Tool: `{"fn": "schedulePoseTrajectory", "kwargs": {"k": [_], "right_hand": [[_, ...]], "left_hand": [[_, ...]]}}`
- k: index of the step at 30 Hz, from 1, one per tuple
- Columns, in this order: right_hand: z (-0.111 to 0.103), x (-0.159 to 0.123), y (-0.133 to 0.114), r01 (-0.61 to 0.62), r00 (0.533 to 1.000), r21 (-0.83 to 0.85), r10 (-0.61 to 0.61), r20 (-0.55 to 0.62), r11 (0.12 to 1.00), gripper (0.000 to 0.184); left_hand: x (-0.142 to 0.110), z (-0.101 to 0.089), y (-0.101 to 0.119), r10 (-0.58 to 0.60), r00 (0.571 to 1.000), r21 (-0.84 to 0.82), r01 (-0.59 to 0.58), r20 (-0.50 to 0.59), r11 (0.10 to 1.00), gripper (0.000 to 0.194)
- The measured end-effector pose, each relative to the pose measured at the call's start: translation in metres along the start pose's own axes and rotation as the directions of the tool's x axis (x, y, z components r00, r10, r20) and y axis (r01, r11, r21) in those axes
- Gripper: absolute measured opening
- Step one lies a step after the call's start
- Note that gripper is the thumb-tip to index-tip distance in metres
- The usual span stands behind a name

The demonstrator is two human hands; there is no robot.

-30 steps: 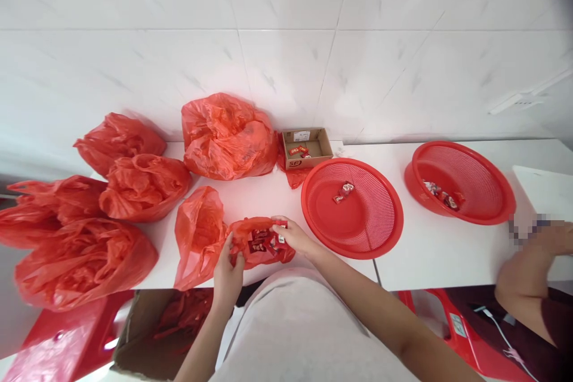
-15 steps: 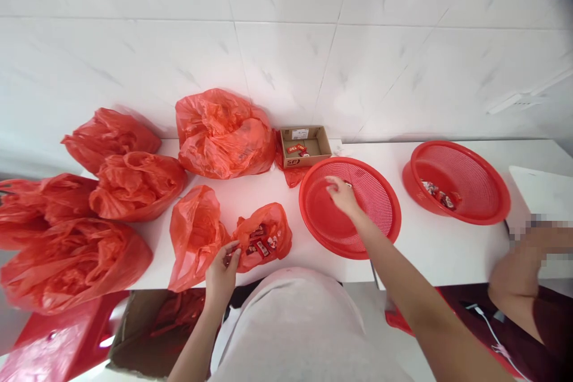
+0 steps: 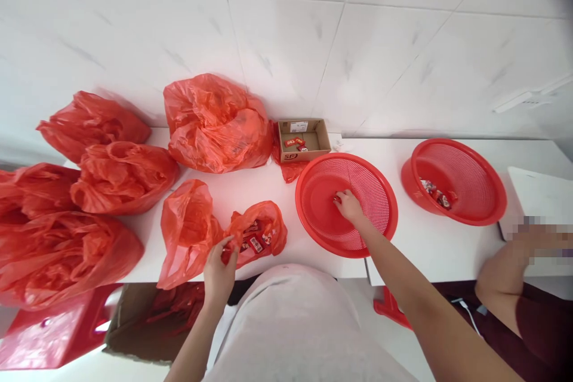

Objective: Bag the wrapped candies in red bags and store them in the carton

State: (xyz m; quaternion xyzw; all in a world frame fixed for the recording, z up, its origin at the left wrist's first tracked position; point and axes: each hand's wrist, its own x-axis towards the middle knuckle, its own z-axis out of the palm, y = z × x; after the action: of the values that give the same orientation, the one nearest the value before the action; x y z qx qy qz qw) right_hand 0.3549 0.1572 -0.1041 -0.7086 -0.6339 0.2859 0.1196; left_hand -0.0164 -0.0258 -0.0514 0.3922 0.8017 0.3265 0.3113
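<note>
Red plastic everywhere in the head view. Right hand (image 3: 348, 205) was down inside the near red mesh basket (image 3: 380, 188), fingers curled around small wrapped candies (image 3: 336, 197) on the basket floor; whether it gripped or merely touched them couldn't be told, since the fingers hid most of them. Left hand (image 3: 219, 262) pinched the mouth of a small red bag of candies (image 3: 257, 233) at the table's (image 3: 268, 191) front edge, holding it open; wrapped pieces showed inside. A slack red bag (image 3: 188, 230) lay touching it on the left. Bigger stuffed red bags (image 3: 215, 125) sat toward the wall and off to the left. A small cardboard box (image 3: 303, 140) with a few candies stood just behind the basket. A second mesh basket (image 3: 454, 179) further right held a small cluster of candies. Another person's arm (image 3: 505, 274) rested at the right edge, well apart.

Judged best handling: keep the left pinch firm so the bag mouth doesn't collapse, and open the right fingers low over the basket floor so the pieces don't bounce through or over the rim.
</note>
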Motion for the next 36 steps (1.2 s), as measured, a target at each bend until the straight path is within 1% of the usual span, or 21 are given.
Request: {"fn": "schedulePoseTrajectory", "kwargs": {"k": [3, 5, 7, 8, 10, 11, 12, 14, 16, 18, 20, 21, 23, 24, 26, 27, 28, 30, 32, 34, 36], "right_hand": [[-0.009, -0.013, -0.020, -0.042, 0.999, 0.178, 0.040, 0.015, 0.983, 0.028], [-0.011, -0.030, -0.045, -0.023, 1.000, 0.286, 0.016, 0.026, 0.958, 0.031], [-0.006, -0.054, -0.079, 0.030, 0.997, 0.394, -0.058, 0.058, 0.919, 0.031], [0.000, -0.067, -0.097, 0.062, 0.991, 0.448, -0.107, 0.076, 0.892, 0.031], [0.018, -0.091, -0.131, 0.086, 0.951, 0.612, -0.247, 0.185, 0.786, 0.028], [0.029, -0.101, -0.146, 0.098, 0.930, 0.652, -0.303, 0.209, 0.752, 0.027], [0.040, -0.108, -0.159, 0.121, 0.911, 0.681, -0.353, 0.213, 0.722, 0.025], [0.057, -0.115, -0.174, 0.172, 0.897, 0.700, -0.405, 0.180, 0.693, 0.025], [0.066, -0.116, -0.181, 0.203, 0.897, 0.697, -0.416, 0.150, 0.688, 0.024], [0.069, -0.114, -0.182, 0.201, 0.899, 0.683, -0.408, 0.156, 0.702, 0.024], [0.069, -0.114, -0.182, 0.215, 0.893, 0.637, -0.413, 0.179, 0.740, 0.027], [0.069, -0.114, -0.183, 0.241, 0.885, 0.591, -0.424, 0.191, 0.770, 0.027], [0.072, -0.115, -0.185, 0.342, 0.855, 0.449, -0.472, 0.215, 0.825, 0.031], [0.073, -0.114, -0.186, 0.409, 0.831, 0.343, -0.501, 0.242, 0.845, 0.037], [0.076, -0.112, -0.185, 0.515, 0.790, 0.108, -0.520, 0.326, 0.850, 0.055], [0.077, -0.109, -0.183, 0.540, 0.781, 0.008, -0.505, 0.368, 0.841, 0.061], [0.077, -0.106, -0.180, 0.547, 0.781, -0.070, -0.479, 0.402, 0.834, 0.062], [0.075, -0.100, -0.172, 0.529, 0.795, -0.150, -0.426, 0.432, 0.835, 0.053], [0.068, -0.097, -0.163, 0.517, 0.800, -0.168, -0.403, 0.445, 0.840, 0.036], [0.054, -0.099, -0.157, 0.528, 0.786, -0.152, -0.413, 0.460, 0.835, 0.024], [0.032, -0.105, -0.157, 0.550, 0.765, -0.110, -0.447, 0.463, 0.828, 0.020]], "left_hand": [[0.000, -0.001, 0.002, -0.066, 0.998, -0.062, 0.066, -0.008, 0.996, 0.041], [0.000, -0.001, 0.003, -0.088, 0.996, -0.107, 0.086, -0.017, 0.991, 0.041], [0.001, 0.000, 0.004, -0.096, 0.995, -0.151, 0.092, -0.019, 0.984, 0.042], [0.001, 0.001, 0.005, -0.098, 0.995, -0.171, 0.094, -0.017, 0.981, 0.042], [0.001, 0.002, 0.008, -0.100, 0.995, -0.207, 0.095, -0.015, 0.974, 0.044], [0.001, 0.002, 0.010, -0.100, 0.995, -0.223, 0.094, -0.016, 0.970, 0.045], [0.000, 0.002, 0.011, -0.097, 0.995, -0.236, 0.090, -0.019, 0.967, 0.045], [0.000, 0.002, 0.013, -0.089, 0.996, -0.259, 0.079, -0.029, 0.963, 0.046], [-0.001, 0.001, 0.014, -0.081, 0.996, -0.275, 0.067, -0.041, 0.959, 0.048], [-0.002, 0.000, 0.012, -0.077, 0.996, -0.286, 0.059, -0.051, 0.956, 0.048], [-0.003, 0.000, 0.009, -0.076, 0.995, -0.290, 0.057, -0.057, 0.955, 0.048], [-0.004, 0.000, 0.008, -0.074, 0.996, -0.290, 0.054, -0.058, 0.955, 0.048], [-0.005, -0.001, 0.007, -0.063, 0.996, -0.284, 0.045, -0.058, 0.958, 0.047], [-0.006, -0.002, 0.007, -0.055, 0.997, -0.278, 0.037, -0.058, 0.960, 0.047], [-0.006, -0.003, 0.008, -0.037, 0.997, -0.259, 0.019, -0.067, 0.966, 0.046], [-0.007, -0.004, 0.008, -0.028, 0.997, -0.245, 0.009, -0.074, 0.969, 0.046], [-0.008, -0.006, 0.008, -0.019, 0.996, -0.231, 0.000, -0.083, 0.973, 0.045], [-0.009, -0.010, 0.007, -0.006, 0.995, -0.197, -0.013, -0.095, 0.980, 0.046], [-0.012, -0.016, 0.004, 0.015, 0.996, -0.089, -0.024, -0.093, 0.996, 0.047], [-0.014, -0.026, 0.000, 0.040, 0.996, 0.080, -0.033, -0.085, 0.996, 0.049], [-0.016, -0.042, -0.002, 0.052, 0.994, 0.227, -0.030, -0.092, 0.974, 0.048]]}}
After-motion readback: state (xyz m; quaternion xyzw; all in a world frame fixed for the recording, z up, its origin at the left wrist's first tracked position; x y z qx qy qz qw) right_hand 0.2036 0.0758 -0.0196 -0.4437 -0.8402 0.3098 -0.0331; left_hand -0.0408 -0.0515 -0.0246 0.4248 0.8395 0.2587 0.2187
